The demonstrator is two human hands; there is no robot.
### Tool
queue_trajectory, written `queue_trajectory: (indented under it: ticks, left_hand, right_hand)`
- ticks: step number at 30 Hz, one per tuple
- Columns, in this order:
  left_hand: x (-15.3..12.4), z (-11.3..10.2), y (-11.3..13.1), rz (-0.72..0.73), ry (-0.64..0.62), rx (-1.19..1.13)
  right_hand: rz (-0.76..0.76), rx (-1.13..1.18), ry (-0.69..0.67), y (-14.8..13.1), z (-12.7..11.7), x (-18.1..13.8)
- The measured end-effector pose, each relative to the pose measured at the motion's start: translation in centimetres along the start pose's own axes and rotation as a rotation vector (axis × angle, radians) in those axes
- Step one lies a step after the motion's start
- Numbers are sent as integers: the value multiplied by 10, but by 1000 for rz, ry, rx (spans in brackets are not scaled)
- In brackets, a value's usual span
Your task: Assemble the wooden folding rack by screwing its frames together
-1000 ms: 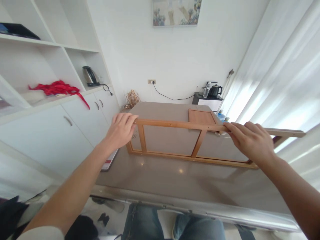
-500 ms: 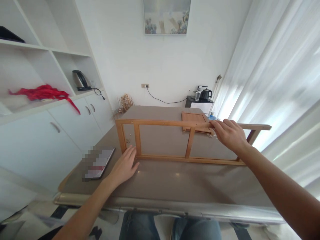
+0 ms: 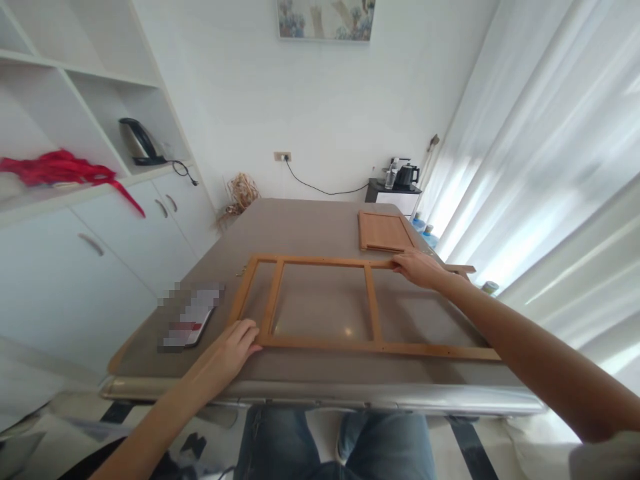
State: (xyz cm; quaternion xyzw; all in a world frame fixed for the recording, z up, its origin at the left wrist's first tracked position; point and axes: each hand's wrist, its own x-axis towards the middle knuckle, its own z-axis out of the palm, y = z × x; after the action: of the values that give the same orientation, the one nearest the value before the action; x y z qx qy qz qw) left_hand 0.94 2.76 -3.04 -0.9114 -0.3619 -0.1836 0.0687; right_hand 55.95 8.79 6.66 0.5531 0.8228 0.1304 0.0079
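Observation:
A long ladder-like wooden frame (image 3: 373, 303) with crossbars lies low over the grey-brown table, its near rail toward me. I cannot tell whether its far rail rests on the tabletop. My left hand (image 3: 239, 347) is closed round the frame's near left corner. On the far rail, right of the middle crossbar, my right hand (image 3: 419, 268) grips with fingers wrapped over the wood. My right forearm hides part of the frame's right end. Small metal-looking pieces (image 3: 241, 271) sit just beyond the frame's left end.
Wooden panels (image 3: 384, 231) lie at the table's far right. A flat, blurred-out item (image 3: 200, 317) is on the left of the table (image 3: 310, 227). White cabinets (image 3: 125, 227) stand left, with an electric kettle (image 3: 140, 142) and red cloth (image 3: 60, 168). White curtains (image 3: 525, 167) hang right.
The wooden frame has tipped from standing on its long edge to nearly flat, its upper rail going down and away. Both hands moved with it; my left hand closed on the near corner.

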Motion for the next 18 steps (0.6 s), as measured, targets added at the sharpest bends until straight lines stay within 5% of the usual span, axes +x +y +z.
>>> queue_trajectory:
  ticks: [5, 11, 18]
  left_hand:
    - [-12, 2, 15, -22, 90, 86]
    - [-24, 17, 25, -95, 180, -113]
    - [-20, 10, 34, -101, 192, -147]
  right_hand:
    - [-23, 93, -57, 2, 21, 6]
    - [-44, 190, -112, 10, 44, 1]
    - [-17, 328, -94, 13, 53, -3]
